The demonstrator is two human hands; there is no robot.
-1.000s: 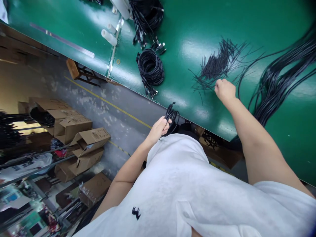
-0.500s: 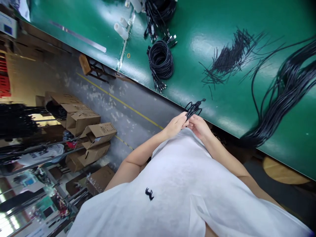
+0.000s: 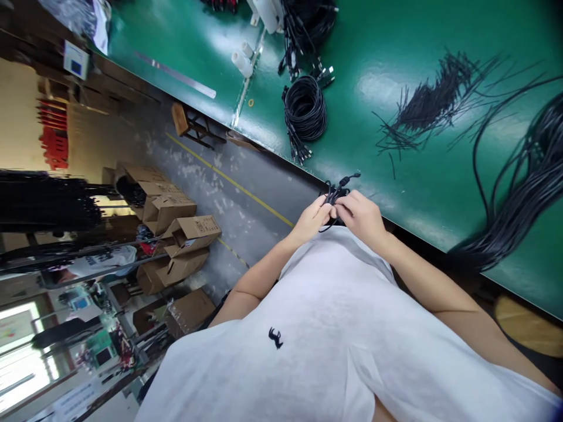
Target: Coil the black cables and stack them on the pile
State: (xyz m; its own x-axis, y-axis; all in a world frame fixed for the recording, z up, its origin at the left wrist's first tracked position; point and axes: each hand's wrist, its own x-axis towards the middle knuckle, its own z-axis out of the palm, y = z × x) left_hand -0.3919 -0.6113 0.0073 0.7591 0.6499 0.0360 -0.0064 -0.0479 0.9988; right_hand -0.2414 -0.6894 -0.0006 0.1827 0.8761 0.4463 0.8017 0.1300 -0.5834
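Observation:
A small bundle of black cable [image 3: 338,190] is held between both hands at the table's front edge, just beyond the white shirt. My left hand [image 3: 314,218] is closed round its left side. From the right, my right hand [image 3: 363,215] pinches the cable, thumb and fingers together; the fingertips are partly hidden. A connector end sticks out of the bundle toward the table. On the green table [image 3: 352,135], a coiled black cable [image 3: 305,108] lies beyond my hands, its metal plugs pointing toward the edge. Short black ties or wires [image 3: 435,97] lie in a loose pile to the right.
Long black cables [image 3: 519,193] spill over the table's edge at right. More coiled cables [image 3: 312,26], white spools [image 3: 241,61] and a metal ruler [image 3: 176,75] lie farther off. A wooden stool [image 3: 181,119] and open cardboard boxes [image 3: 193,231] stand on the floor at left.
The view has shifted, so the surroundings sit farther right. My right hand has come up onto the bundle's near right side, and the cable loops have turned in my hands.

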